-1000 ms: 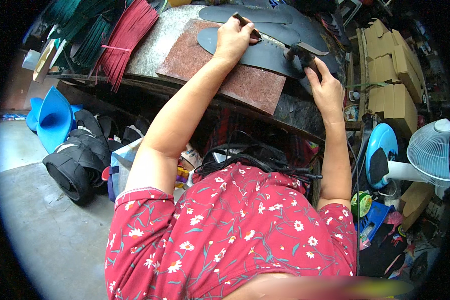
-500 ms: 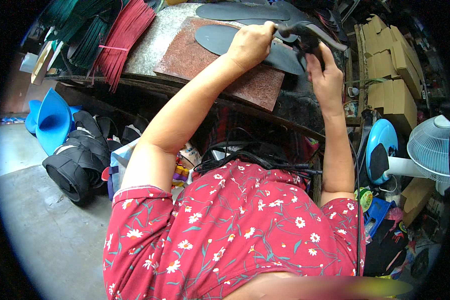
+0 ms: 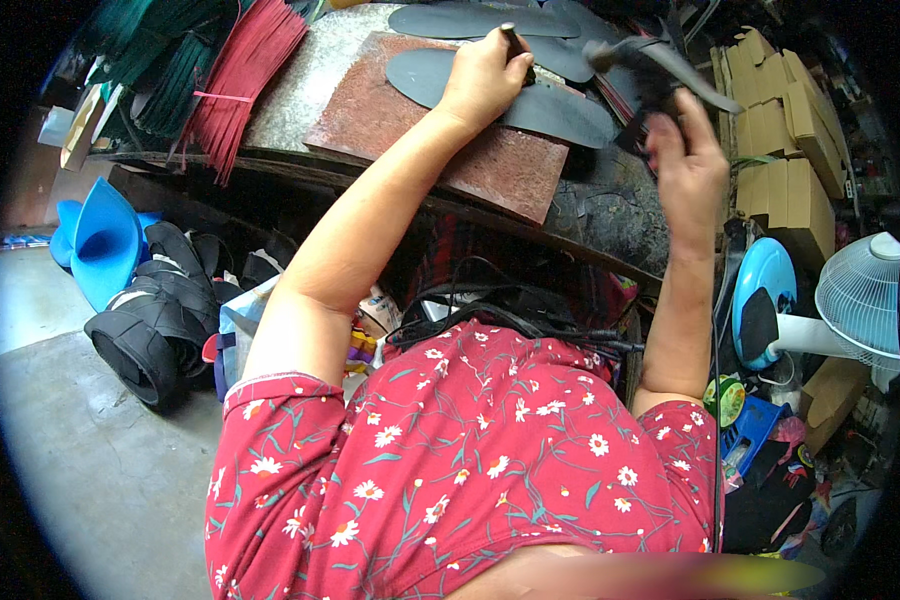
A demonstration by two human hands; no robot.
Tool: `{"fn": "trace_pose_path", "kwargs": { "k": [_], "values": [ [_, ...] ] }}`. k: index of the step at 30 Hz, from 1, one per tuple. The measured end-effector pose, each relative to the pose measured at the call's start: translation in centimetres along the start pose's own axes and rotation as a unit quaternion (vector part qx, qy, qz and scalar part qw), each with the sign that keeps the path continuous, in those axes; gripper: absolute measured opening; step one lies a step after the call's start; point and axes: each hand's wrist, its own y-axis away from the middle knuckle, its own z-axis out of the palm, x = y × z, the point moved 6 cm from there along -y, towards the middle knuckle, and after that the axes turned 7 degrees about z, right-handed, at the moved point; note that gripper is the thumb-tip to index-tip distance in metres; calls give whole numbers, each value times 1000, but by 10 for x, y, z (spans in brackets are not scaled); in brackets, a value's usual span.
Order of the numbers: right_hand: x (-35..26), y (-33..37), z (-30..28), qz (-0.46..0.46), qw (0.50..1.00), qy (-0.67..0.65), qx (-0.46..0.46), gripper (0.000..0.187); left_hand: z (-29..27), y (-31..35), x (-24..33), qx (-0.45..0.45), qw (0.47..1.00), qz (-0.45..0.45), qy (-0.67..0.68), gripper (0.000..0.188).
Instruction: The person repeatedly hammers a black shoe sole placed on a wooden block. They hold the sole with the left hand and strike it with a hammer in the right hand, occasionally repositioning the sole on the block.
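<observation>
My left hand (image 3: 482, 85) is closed around a short dark punch (image 3: 511, 38) with a pale metal top, held upright over a dark grey shoe-sole piece (image 3: 565, 115). The sole piece lies across a reddish-brown board (image 3: 365, 110) on the workbench, its middle partly hidden by the hand. To the right, my right hand (image 3: 690, 165) grips a claw hammer (image 3: 675, 68), raised clear of the punch and blurred by motion. The punch's lower tip cannot be made out.
More grey sole pieces (image 3: 480, 20) lie at the bench's far side. Bundles of red strips (image 3: 245, 75) and dark green strips (image 3: 175, 100) sit at the far left. Cardboard boxes (image 3: 785, 195) and a fan (image 3: 860, 295) stand on the right; rolled black material (image 3: 155, 325) rests on the floor, left.
The hammer has moved from beside the punch's top out to the right, together with my right hand. My left hand has shifted slightly left with the punch, whose top now shows.
</observation>
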Motion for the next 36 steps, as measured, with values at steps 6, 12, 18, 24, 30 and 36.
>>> {"fn": "trace_pose_path", "kwargs": {
  "k": [6,12,18,24,30,36],
  "values": [
    [7,-1,20,31,991,121,-39,32,14,4,32,-29,986,128,-106,17],
    [52,4,30,32,969,241,-42,43,9,6,-20,17,955,-212,205,16],
    [43,3,26,48,978,201,-35,43,8,2,-10,-13,990,-93,107,17],
    [-2,4,-6,-51,994,-90,36,36,9,-3,21,-24,997,72,-28,22],
    [23,-1,22,14,992,123,-13,40,17,1,28,-24,994,81,-75,17],
    [50,6,39,69,963,254,-61,44,-11,-1,-23,135,935,-140,295,10]
  ]
}}
